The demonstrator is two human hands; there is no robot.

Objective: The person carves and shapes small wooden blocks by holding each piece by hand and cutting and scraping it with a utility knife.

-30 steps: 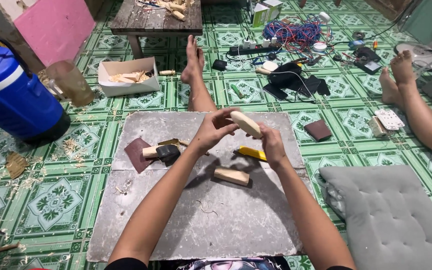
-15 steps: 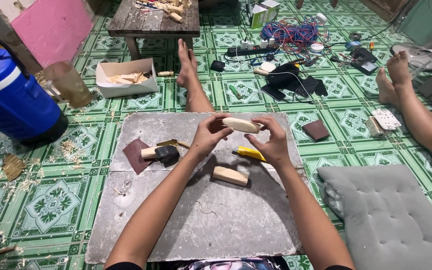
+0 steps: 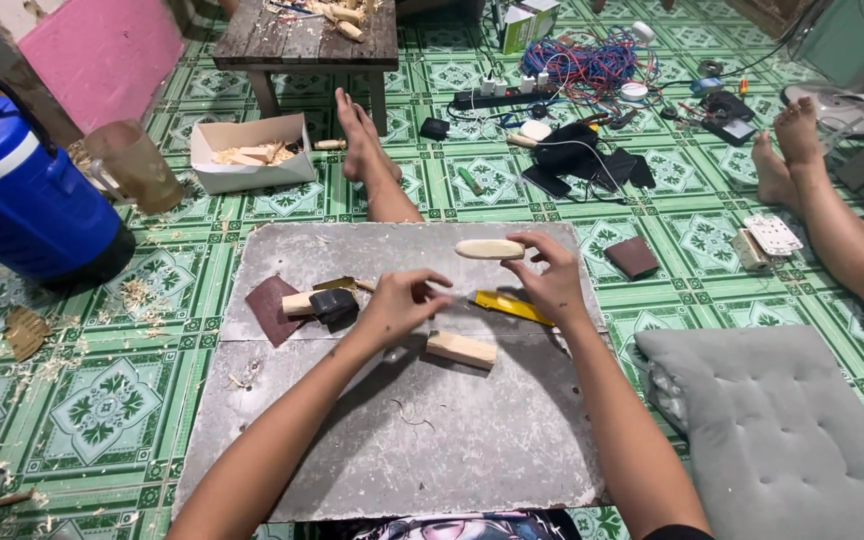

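the right hand (image 3: 552,285) pinches a pale oval wooden piece (image 3: 489,249) at its fingertips, the piece jutting toward nine o'clock above the grey board (image 3: 402,440). the left hand (image 3: 402,305), loosely curled and empty, hovers at seven o'clock of the piece, apart from it, near a wooden block (image 3: 461,349).

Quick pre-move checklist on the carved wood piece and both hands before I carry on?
1. Right hand has the rounded wood piece: ok, fingertips pinch its right end above the grey board.
2. Left hand free: ok, it holds nothing and hovers with fingers curled beside the piece.
3. Wood piece held level: ok, roughly horizontal.
4. Yellow tool within reach: ok, it lies on the board under the right hand.
5. Wood block clear of the hands: ok, it lies flat just below the left hand, untouched.
6. Sandpaper at hand: ok, on the board's left part.
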